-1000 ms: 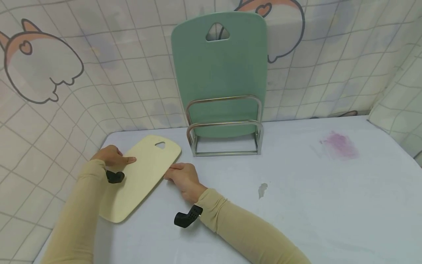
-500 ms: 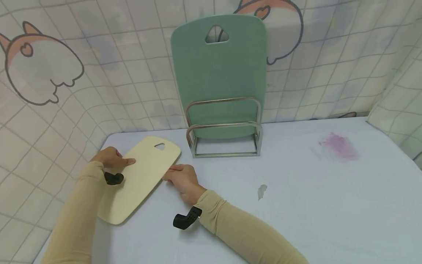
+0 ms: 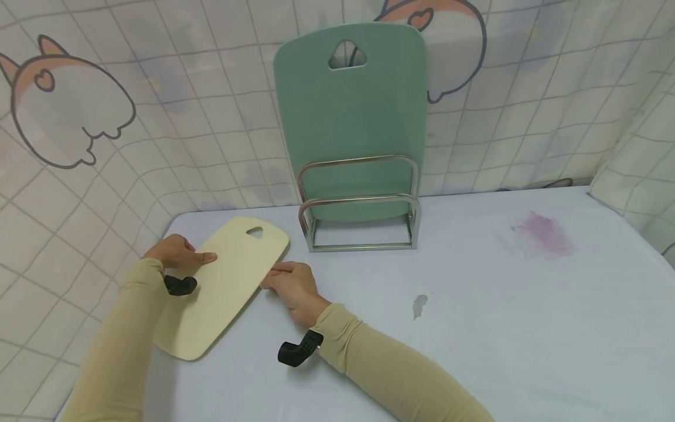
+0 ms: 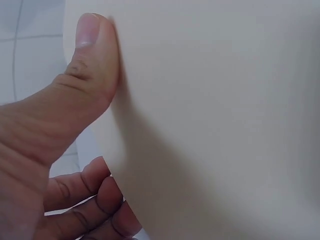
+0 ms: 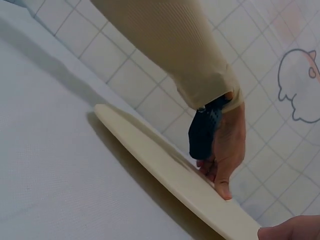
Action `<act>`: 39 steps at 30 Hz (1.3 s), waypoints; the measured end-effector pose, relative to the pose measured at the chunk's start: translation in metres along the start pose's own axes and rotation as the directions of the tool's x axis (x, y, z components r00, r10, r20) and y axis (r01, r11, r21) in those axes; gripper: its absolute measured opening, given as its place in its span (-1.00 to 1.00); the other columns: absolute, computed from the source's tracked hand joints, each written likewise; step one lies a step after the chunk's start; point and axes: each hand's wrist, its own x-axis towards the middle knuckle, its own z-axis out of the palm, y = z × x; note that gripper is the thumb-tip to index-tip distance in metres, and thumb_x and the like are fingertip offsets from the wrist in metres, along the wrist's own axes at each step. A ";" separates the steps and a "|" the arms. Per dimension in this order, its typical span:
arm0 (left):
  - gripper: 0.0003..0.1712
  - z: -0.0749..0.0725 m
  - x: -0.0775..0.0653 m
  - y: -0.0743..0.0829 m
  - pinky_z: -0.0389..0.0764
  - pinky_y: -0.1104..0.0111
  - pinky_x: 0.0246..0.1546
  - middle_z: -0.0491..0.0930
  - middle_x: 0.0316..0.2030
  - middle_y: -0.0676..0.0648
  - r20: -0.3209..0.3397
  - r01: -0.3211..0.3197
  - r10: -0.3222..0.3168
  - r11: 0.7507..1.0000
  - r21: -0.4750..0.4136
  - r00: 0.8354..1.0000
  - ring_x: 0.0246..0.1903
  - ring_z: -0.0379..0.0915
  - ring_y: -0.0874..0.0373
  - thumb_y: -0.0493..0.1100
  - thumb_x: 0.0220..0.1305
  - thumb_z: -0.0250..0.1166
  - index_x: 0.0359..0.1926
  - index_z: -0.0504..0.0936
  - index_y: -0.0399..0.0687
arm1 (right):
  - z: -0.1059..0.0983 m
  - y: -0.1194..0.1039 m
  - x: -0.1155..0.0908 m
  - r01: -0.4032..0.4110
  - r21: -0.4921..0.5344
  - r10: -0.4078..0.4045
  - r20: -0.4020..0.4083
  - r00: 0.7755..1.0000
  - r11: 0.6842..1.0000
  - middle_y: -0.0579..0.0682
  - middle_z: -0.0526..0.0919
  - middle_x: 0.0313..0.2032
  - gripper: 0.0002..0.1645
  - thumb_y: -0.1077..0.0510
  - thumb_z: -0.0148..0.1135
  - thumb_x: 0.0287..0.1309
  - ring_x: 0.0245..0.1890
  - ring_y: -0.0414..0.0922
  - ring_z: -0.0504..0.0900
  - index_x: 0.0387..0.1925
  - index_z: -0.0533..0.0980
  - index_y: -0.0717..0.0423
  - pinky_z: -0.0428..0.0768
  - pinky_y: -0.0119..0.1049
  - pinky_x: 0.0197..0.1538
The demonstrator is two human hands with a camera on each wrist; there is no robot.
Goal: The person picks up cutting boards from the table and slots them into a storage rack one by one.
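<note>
A cream cutting board with a small cut-out handle hole lies at a slant on the left of the table in the head view. My left hand grips its left edge. The left wrist view shows the thumb flat on the upper face and the other fingers curled beneath. At the opposite long edge, my right hand holds the board between thumb and fingers, with the fingertips hidden under it. In the right wrist view the board is tilted, with a shadow under its near edge.
A green cutting board stands upright in a metal rack at the back of the white-covered table. Tile-patterned cloth covers the back and left walls. A pink stain marks the right side.
Both hands keep their hold on the cream board. Its near end and my left wrist have shifted very slightly left; the rack and green board stay put.
</note>
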 end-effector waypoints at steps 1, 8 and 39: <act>0.16 0.000 -0.001 0.001 0.64 0.04 -0.05 0.42 0.21 -0.56 -0.006 -0.001 0.001 1.000 0.000 1.000 0.07 0.45 -0.29 0.52 0.24 0.27 0.21 0.39 -0.59 | 0.000 0.000 0.000 0.000 0.000 0.000 0.002 1.000 1.000 0.01 0.79 -0.18 -0.47 0.40 0.41 0.01 -0.30 -0.29 0.62 0.10 0.60 0.27 0.62 -0.43 -0.08; 0.10 0.001 -0.004 0.003 0.52 0.28 -0.22 0.46 -0.07 -0.31 -0.022 -0.008 0.008 1.000 -0.006 1.000 -0.15 0.39 -0.07 0.48 0.24 0.30 0.14 0.42 -0.57 | 0.001 0.001 -0.001 0.011 0.024 -0.011 0.017 1.000 1.000 0.07 0.77 -0.13 -0.46 0.42 0.39 0.03 -0.31 -0.28 0.63 0.12 0.57 0.31 0.66 -0.39 -0.09; 0.07 -0.002 -0.010 0.000 0.46 0.31 -0.29 0.49 -0.53 0.02 -0.007 -0.023 0.023 0.998 -0.060 1.000 -0.41 0.38 0.15 0.49 0.19 0.34 0.18 0.55 -0.47 | 0.000 0.002 0.003 0.100 -0.066 -0.104 -0.074 0.992 0.993 -0.06 0.69 -0.20 -0.41 0.43 0.33 -0.16 -0.39 -0.27 0.64 0.05 0.58 0.19 0.63 -0.47 -0.24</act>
